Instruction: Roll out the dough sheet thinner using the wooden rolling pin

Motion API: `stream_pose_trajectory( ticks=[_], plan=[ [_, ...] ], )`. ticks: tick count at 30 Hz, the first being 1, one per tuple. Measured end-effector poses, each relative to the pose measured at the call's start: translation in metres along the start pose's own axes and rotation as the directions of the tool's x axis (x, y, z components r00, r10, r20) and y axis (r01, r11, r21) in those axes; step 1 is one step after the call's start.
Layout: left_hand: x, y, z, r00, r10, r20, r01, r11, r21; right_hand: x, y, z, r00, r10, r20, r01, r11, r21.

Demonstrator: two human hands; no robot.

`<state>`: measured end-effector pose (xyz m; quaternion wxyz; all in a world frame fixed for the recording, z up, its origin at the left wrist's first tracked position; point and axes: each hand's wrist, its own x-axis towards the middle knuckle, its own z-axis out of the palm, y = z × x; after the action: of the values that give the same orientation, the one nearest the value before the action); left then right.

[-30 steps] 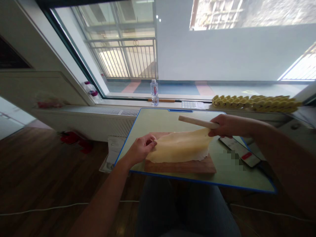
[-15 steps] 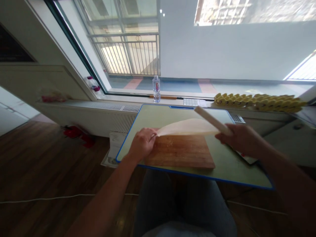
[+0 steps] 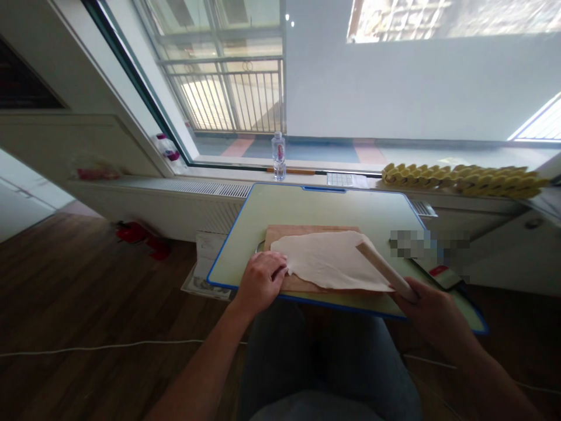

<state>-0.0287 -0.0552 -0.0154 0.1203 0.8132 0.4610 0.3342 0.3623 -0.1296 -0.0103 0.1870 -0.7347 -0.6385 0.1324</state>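
A thin, pale sheet of dough [image 3: 326, 257] lies spread over a wooden cutting board [image 3: 302, 228], its right end reaching past the board. My left hand [image 3: 264, 278] is closed at the sheet's left edge, with the fingers curled onto the dough. In my right hand [image 3: 432, 304] is a light wooden rolling pin [image 3: 382, 264], gripped at its near end. The pin slants over the dough's right side, its far tip above the sheet. A corner of the dough meets my right fingers; whether they pinch it I cannot tell.
The board rests on a pale green table with a blue rim [image 3: 333, 190]. At its right lie a dark flat object with a red mark [image 3: 439, 271] and a blurred patch. A water bottle [image 3: 279, 156] and yellow egg trays [image 3: 460, 180] stand along the windowsill.
The dough sheet, earlier lifted and stretched between both hands, has come down flat onto the board. Both hands and the rolling pin have moved lower and nearer to me.
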Motion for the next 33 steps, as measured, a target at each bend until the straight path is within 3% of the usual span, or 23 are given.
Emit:
stream_pose_trajectory(
  ticks=[5, 9, 12, 16, 20, 23, 25, 27, 29, 33],
  plan=[
    [-0.009, 0.004, -0.005, 0.992, -0.1, 0.081, 0.092, 0.99, 0.103, -0.001, -0.001, -0.013, 0.998, 0.059, 0.031, -0.059, 0.998, -0.003],
    [-0.015, 0.004, -0.007, 0.966, -0.212, 0.147, 0.167, 0.948, 0.27, 0.011, -0.031, -0.023, 0.999, 0.035, 0.036, -0.035, 0.999, 0.006],
    [-0.023, 0.003, -0.006, 0.958, -0.26, 0.122, 0.209, 0.922, 0.326, 0.015, -0.062, -0.019, 0.991, -0.02, 0.129, 0.024, 0.999, -0.026],
    [-0.033, 0.0, -0.004, 0.958, -0.275, 0.082, 0.239, 0.923, 0.302, 0.022, -0.1, -0.005, 0.955, -0.207, 0.213, 0.215, 0.976, -0.016],
    [-0.033, -0.008, -0.002, 0.969, -0.234, -0.086, 0.244, 0.961, 0.134, 0.043, -0.127, 0.007, 0.912, -0.383, 0.147, 0.394, 0.918, -0.055],
    [-0.024, -0.008, -0.003, 0.91, -0.238, -0.339, 0.251, 0.968, -0.006, 0.062, -0.141, 0.015, 0.851, -0.501, 0.161, 0.519, 0.848, -0.108],
    [-0.014, 0.0, -0.001, 0.878, -0.222, -0.425, 0.239, 0.971, -0.012, 0.073, -0.148, 0.022, 0.804, -0.561, 0.195, 0.586, 0.803, -0.109],
    [-0.003, 0.011, 0.003, 0.904, -0.197, -0.378, 0.235, 0.97, 0.056, 0.08, -0.15, 0.03, 0.762, -0.612, 0.209, 0.639, 0.763, -0.096],
    [0.008, 0.021, 0.01, 0.94, -0.221, -0.261, 0.268, 0.95, 0.161, 0.083, -0.148, 0.04, 0.745, -0.635, 0.203, 0.661, 0.743, -0.102],
    [0.022, 0.024, 0.023, 0.947, -0.295, -0.127, 0.32, 0.89, 0.325, 0.087, -0.139, 0.06, 0.817, -0.555, 0.156, 0.576, 0.795, -0.193]
  ],
)
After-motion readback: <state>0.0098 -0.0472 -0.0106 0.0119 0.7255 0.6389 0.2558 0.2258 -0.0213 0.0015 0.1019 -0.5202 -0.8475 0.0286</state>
